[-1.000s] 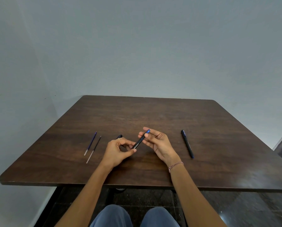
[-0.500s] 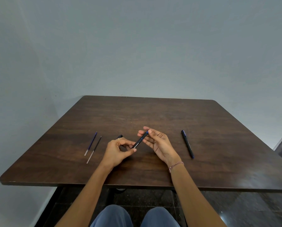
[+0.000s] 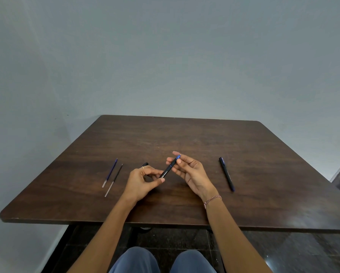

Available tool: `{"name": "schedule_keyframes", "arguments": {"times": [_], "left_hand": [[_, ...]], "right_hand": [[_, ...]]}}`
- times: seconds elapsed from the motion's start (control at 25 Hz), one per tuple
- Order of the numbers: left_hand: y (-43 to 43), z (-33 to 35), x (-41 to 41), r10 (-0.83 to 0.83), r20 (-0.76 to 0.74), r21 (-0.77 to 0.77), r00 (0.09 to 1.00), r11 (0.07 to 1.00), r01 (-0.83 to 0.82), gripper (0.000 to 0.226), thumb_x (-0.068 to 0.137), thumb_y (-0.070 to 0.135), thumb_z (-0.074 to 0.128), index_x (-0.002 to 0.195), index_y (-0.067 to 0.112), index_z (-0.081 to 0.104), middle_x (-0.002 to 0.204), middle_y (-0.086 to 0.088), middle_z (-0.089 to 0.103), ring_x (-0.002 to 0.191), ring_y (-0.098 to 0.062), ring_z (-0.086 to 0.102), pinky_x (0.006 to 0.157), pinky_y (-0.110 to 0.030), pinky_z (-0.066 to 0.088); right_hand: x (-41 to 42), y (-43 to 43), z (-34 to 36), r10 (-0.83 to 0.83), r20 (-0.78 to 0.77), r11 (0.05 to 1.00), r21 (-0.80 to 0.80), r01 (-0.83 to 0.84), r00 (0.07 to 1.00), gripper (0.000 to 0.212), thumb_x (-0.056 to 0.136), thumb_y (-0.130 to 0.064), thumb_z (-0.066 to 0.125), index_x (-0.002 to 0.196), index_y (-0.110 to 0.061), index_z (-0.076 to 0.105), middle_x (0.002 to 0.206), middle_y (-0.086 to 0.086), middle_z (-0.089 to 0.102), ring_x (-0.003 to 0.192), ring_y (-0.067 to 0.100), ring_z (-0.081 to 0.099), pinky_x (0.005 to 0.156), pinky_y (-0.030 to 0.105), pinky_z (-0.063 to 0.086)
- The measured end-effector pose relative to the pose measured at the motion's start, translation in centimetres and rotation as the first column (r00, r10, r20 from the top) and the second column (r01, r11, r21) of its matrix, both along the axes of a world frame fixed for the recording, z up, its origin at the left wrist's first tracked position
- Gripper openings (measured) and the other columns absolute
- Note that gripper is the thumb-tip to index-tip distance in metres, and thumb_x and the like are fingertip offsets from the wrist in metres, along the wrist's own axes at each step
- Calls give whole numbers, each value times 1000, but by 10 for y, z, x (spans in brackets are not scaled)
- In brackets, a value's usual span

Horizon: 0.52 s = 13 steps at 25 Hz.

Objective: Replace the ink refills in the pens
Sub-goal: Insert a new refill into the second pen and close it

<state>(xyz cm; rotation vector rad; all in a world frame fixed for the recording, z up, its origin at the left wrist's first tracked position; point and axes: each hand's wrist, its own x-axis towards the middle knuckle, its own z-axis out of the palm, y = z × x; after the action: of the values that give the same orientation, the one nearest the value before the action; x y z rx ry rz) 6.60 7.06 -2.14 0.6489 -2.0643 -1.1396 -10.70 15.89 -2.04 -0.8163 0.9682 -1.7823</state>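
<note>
Table: dark brown wooden table [image 3: 184, 134], grey wall behind.
Pen: slim black pen with blue end [image 3: 169, 167], mid-frame, tilted.
Left hand [image 3: 143, 181]: curled, pinching its lower end.
Right hand [image 3: 190, 172]: palm up, fingertips gripping the blue end.
Spares: two thin refills [image 3: 112, 177] lying at left; second black pen [image 3: 226, 173] at right.

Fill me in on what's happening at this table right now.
A person is working on a pen held between both hands above the wooden table. The left hand pinches its lower end and the right hand grips the blue upper end. Two loose refills lie side by side on the table to the left, a blue refill and a black refill. A second pen lies untouched on the right. A small dark part peeks out behind the left hand.
</note>
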Motion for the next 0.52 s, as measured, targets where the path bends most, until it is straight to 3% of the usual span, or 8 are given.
{"name": "schedule_keyframes", "arguments": {"times": [0.36,0.52], "left_hand": [[1,0,0,-37,3,-23,999,999,37,28,69,9,81,88,29,74,79,2,68,73,-1,62,72,-12,47],[1,0,1,-16,-30,-14,999,1000,15,30,69,7,81,87,30,74,78,3,68,74,-2,62,68,-10,47]], "right_hand": [[2,-1,-3,-99,-98,994,34,103,990,20,70,-18,74,88,-12,68,84,8,75,88,21,70,66,21,57],[2,-1,-1,9,-46,1000,-25,-10,999,38,77,-11,70,114,-8,64,104,12,72,104,26,67,81,27,56]]}}
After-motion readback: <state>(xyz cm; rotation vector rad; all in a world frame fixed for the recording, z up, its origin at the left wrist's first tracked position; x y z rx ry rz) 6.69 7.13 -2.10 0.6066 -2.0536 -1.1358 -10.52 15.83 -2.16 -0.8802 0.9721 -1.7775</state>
